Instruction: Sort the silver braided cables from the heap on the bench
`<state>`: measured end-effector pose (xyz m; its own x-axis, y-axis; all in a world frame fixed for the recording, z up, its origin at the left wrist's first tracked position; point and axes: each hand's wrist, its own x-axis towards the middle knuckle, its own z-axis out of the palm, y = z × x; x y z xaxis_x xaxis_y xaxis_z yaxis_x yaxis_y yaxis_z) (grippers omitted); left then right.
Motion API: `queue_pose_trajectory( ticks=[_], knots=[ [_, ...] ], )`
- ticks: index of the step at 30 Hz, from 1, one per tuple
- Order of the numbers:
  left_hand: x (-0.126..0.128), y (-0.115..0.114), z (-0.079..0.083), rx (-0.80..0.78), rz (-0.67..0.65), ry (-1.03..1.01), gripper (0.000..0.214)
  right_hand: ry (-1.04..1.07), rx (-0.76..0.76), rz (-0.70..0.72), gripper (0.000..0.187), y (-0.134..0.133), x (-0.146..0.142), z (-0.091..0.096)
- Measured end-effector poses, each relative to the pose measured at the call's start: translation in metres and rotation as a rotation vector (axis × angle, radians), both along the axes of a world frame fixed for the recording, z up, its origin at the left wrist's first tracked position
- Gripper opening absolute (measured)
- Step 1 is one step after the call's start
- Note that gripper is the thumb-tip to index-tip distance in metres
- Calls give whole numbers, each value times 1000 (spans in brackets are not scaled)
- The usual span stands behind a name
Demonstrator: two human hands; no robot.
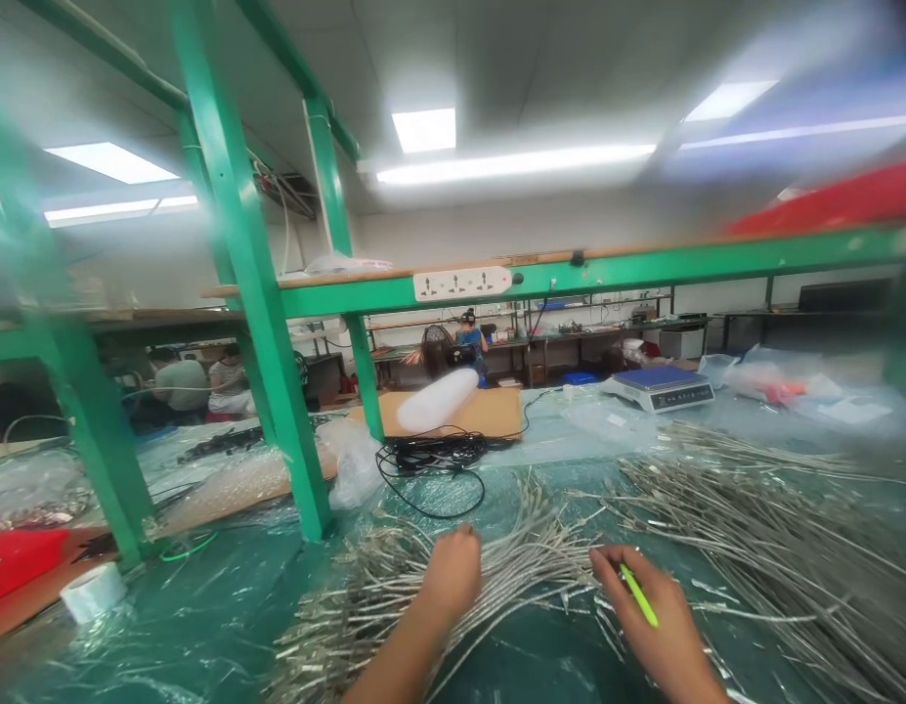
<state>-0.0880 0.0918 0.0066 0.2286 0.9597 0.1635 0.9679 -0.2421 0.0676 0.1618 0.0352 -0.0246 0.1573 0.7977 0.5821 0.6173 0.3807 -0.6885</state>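
Observation:
My left hand (453,572) is closed, with its fingers curled down over a bundle of silver cables (518,552) in front of me. The cables pass beneath it, and its fingertips are hidden. A bright green pen (638,594) lies slanted across my right hand (658,611), held between the fingers. The thumb and forefinger of that hand point at the right-hand ends of the bundle; whether they pinch a cable I cannot tell. To the right lies a larger heap of silver cables (760,548).
Behind the bundle lie coiled black cables (430,455), cardboard (496,413) and a white roll (438,399). A scale (662,388) stands back right. Green posts (266,293) rise on the left; a shelf beam with a power strip (463,284) crosses above. A white tape roll (93,592) lies left.

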Motion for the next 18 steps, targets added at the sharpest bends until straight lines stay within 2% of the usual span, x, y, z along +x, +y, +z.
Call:
queue_pose_trajectory(
  ticks=[2,5,12,18],
  knots=[
    [-4,1,13,69,45,-65,24,7,12,16,38,-1,-2,1],
    [-16,4,41,226,113,-182,20,28,34,28,36,-2,-6,3],
    [-59,10,125,727,367,-470,25,66,73,87,30,-8,-15,7],
    [-70,5,188,940,457,-467,25,104,83,129,26,-10,-19,9]
  ],
)
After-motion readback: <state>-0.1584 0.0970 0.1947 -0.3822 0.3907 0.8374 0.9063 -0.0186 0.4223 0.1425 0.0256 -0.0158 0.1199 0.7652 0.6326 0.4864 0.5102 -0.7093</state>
